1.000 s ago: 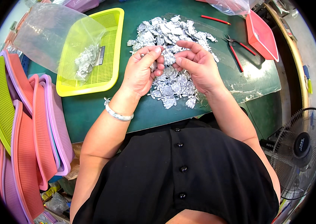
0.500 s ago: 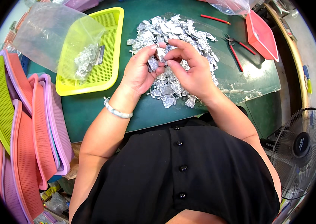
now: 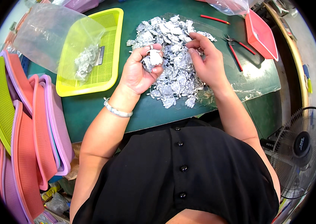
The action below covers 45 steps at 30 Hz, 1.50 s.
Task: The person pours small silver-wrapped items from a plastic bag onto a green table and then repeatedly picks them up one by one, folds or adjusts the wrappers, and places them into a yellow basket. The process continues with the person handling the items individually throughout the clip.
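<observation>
My left hand [image 3: 136,74] is closed around a few crumpled silver metal-like pieces [image 3: 154,58], palm turned up above the near left side of a big pile. One pale, shiny piece lies uppermost between its thumb and fingers. Over the right side of the pile hovers my right hand [image 3: 211,62], its fingers bent and apart, with nothing visible in them. The pile [image 3: 173,71] is made of many flat, jagged silver pieces on the green tabletop [image 3: 90,115]. What exactly the pieces are is too small to tell.
Left of the pile, a yellow-green mesh basket [image 3: 117,44] carries a clear plastic bag [image 3: 49,33] with silver pieces. Red-handled pliers [image 3: 235,56], a red stick-like tool [image 3: 214,19] and a pink tray [image 3: 259,37] lie right. Stacked baskets [image 3: 27,149] stand left, a fan [image 3: 301,145] right.
My right hand has drawn away from my left and moved right over the pile. The left hand stays in place, a pale piece now showing more fully in it.
</observation>
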{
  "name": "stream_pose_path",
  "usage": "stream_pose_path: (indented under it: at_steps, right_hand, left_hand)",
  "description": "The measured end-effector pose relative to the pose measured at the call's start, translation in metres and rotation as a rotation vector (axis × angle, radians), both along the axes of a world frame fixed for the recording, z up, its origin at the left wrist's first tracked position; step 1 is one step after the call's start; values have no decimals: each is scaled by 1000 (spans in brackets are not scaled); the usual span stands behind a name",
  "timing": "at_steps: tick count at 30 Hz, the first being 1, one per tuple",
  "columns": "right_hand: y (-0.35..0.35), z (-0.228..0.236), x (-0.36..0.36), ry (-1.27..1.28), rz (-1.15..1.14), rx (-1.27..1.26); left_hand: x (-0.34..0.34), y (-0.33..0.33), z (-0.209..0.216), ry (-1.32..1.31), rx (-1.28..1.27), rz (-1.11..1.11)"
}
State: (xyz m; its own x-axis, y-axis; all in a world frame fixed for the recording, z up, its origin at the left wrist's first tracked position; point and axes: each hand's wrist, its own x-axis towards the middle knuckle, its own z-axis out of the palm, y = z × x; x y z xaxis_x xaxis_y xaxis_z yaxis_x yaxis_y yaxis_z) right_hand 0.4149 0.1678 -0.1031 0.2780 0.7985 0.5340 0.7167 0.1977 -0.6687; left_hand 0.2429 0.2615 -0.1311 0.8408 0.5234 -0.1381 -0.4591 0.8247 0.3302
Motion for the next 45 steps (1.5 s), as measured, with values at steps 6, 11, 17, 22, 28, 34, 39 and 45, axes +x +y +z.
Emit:
stream_pose_path:
  at_steps: [6, 11, 17, 22, 28, 34, 39, 45]
  right_hand:
    - [8, 5, 6, -319, 13, -37]
    - [37, 1, 15, -457, -21, 4]
    - [63, 1, 28, -566, -12, -91]
    - [61, 7, 30, -375, 23, -138]
    - [36, 23, 15, 574, 288, -332]
    - [15, 17, -13, 878, 394, -407]
    - [7, 17, -16, 1059, 435, -452]
    - [1, 15, -16, 1123, 472, -454]
  left_hand:
    - [-2, 2, -4, 4, -3, 43]
    - [2, -11, 10, 160, 80, 164]
    - [-2, -4, 6, 154, 131, 59]
    - [-1, -7, 7, 189, 232, 82]
    - [3, -16, 16, 354, 375, 165]
    - [5, -18, 12, 369, 358, 255]
    - [4, -17, 15, 394, 336, 227]
    - [4, -17, 14, 394, 326, 179]
